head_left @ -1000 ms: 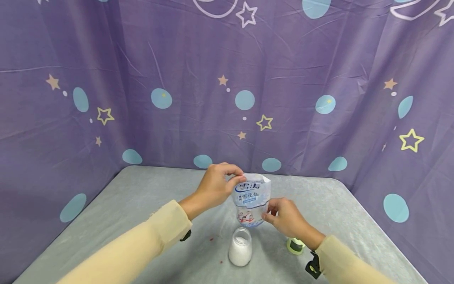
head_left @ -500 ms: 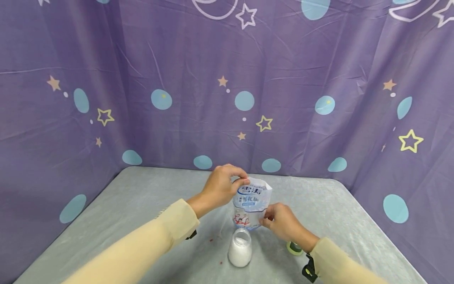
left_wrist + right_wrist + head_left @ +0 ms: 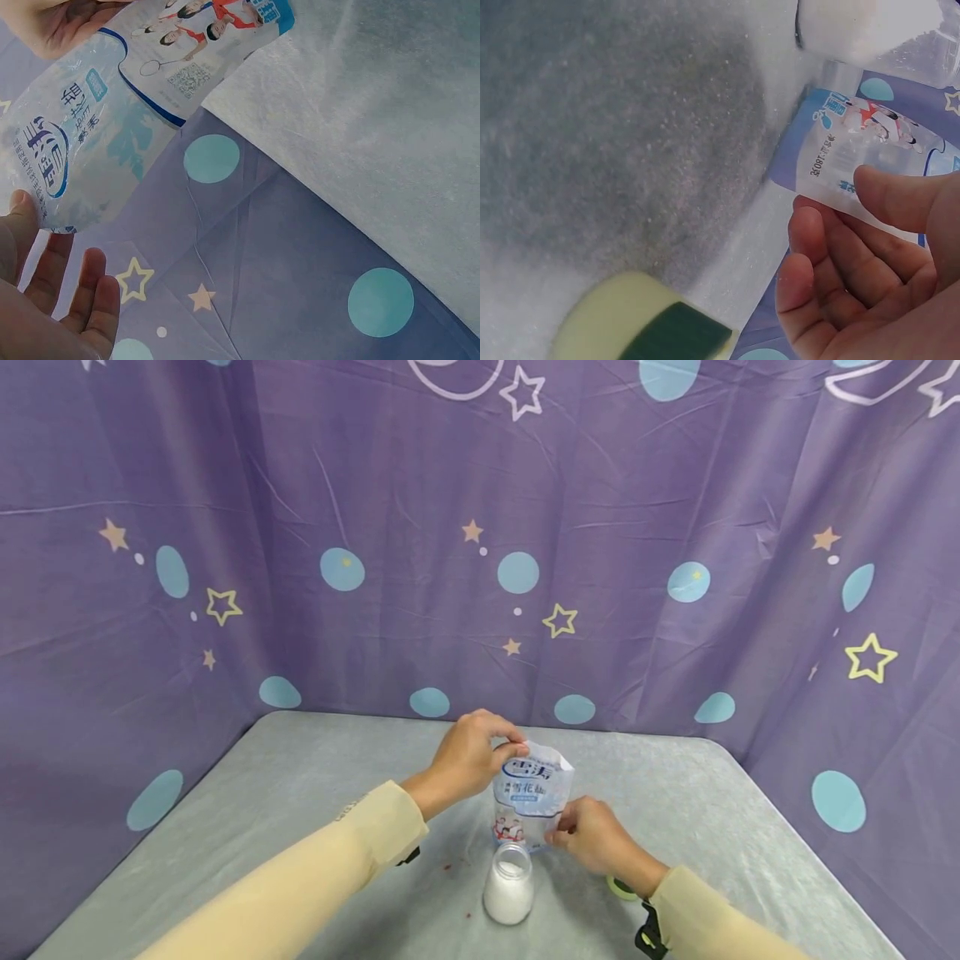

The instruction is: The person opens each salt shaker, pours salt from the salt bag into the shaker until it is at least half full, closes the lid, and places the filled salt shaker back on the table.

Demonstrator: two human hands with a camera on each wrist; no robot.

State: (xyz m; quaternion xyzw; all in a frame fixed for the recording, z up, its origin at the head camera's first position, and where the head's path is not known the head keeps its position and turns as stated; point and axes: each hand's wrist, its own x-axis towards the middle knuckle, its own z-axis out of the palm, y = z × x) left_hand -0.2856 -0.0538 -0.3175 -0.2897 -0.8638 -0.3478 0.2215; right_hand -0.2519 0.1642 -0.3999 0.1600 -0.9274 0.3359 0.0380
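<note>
A white and blue salt bag [image 3: 534, 789] is held upright just behind a glass jar, its bottom right at the tabletop. My left hand [image 3: 472, 752] pinches the bag's top left corner between thumb and index finger; in the left wrist view its other fingers are spread below the bag [image 3: 97, 127]. Lower down, my right hand [image 3: 597, 837] grips the bag's right edge, thumb on the printed front [image 3: 836, 150]. The open glass jar [image 3: 508, 892] holds white grains up to about its shoulder and hides part of the bag's bottom.
A pale green cap with a dark green patch [image 3: 641, 319] lies on the grey tabletop [image 3: 360, 893], partly covered by my right forearm in the head view. Small red specks dot the cloth left of the jar. A purple curtain [image 3: 420, 635] surrounds the table.
Both hands have lowered the salt bag from above the jar to the table behind it. My right hand has shifted down and slightly left; the jar has stayed put.
</note>
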